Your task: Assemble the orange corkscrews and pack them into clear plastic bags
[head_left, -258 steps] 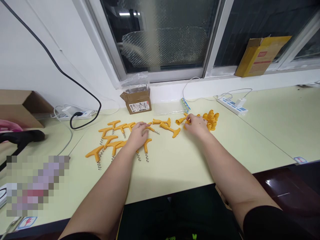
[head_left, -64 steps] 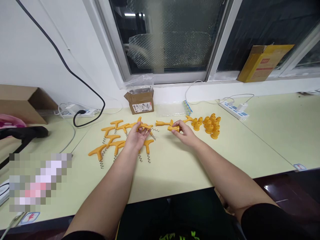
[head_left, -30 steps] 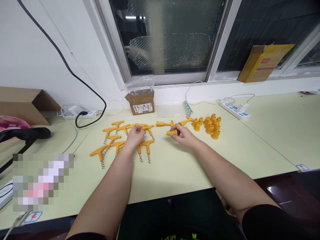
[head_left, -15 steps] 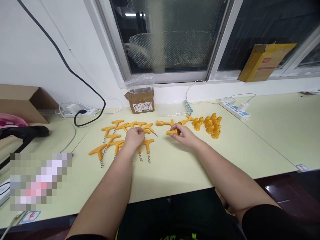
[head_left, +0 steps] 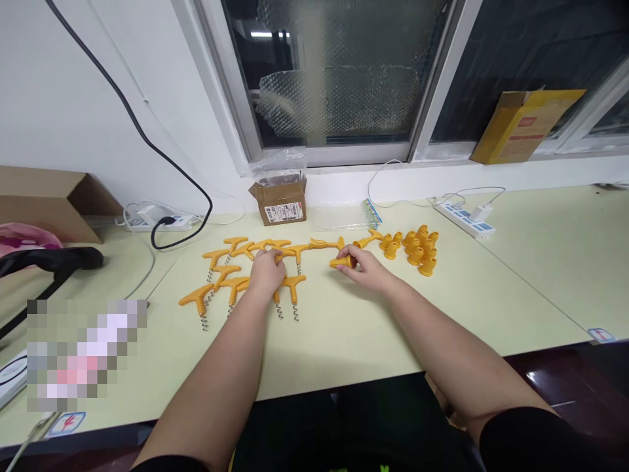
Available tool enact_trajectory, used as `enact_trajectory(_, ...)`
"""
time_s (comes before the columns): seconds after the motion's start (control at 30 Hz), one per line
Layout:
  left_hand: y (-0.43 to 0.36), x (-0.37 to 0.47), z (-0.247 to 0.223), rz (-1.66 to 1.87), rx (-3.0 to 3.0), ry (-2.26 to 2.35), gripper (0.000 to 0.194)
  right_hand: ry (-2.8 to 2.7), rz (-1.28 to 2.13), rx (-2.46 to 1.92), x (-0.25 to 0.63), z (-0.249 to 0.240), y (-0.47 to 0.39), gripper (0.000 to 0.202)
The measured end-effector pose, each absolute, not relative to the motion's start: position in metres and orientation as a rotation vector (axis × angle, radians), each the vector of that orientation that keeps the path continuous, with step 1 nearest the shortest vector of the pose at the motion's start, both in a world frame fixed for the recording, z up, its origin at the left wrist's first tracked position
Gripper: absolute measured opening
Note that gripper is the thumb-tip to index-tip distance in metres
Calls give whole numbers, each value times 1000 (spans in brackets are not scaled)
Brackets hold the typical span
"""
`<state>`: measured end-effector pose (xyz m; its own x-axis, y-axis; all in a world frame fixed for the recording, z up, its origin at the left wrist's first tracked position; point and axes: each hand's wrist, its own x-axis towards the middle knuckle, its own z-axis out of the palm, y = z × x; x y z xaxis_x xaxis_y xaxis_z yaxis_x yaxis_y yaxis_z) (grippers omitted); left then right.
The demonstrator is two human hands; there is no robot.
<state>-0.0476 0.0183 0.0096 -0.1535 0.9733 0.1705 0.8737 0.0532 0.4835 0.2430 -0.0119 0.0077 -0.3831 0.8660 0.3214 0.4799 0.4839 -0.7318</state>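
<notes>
My left hand [head_left: 268, 272] is closed, its fingertips pinched at the handle of a yellow T-handled corkscrew among others; the hand hides part of what it grips. Right beside it, another corkscrew [head_left: 298, 252] has its metal spiral pointing toward me. Several more corkscrews [head_left: 196, 298] lie around this hand, spirals mostly facing the near edge. Between the fingers of my right hand [head_left: 366, 267] is a yellow flared plastic sleeve [head_left: 340, 262], held sideways just above the table with its narrow end to the left. Beyond it lies a corkscrew fitted with a sleeve [head_left: 324, 243].
Several yellow sleeves [head_left: 414, 252] stand grouped at the right. A small cardboard box [head_left: 280, 204] and a clear plastic bag [head_left: 339, 216] are at the back. Power strips [head_left: 464, 217] lie by the wall, and a black cable [head_left: 184, 172] hangs at the left.
The corkscrew beside my left hand has turned, its spiral now pointing toward me instead of rightward. My right hand keeps the sleeve in nearly the same spot. The view has shifted slightly.
</notes>
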Motion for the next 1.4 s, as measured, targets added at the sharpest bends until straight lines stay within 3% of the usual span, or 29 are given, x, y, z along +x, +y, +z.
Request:
enact_trajectory(0.97, 25, -45, -3, 438, 2139, 1979, 58, -2030, 713, -1119, 243, 8, -12, 24)
enact_trajectory(1.4, 29, -45, -3, 459, 2217, 1949, 52, -1859, 496, -1223, 260, 13, -2, 21)
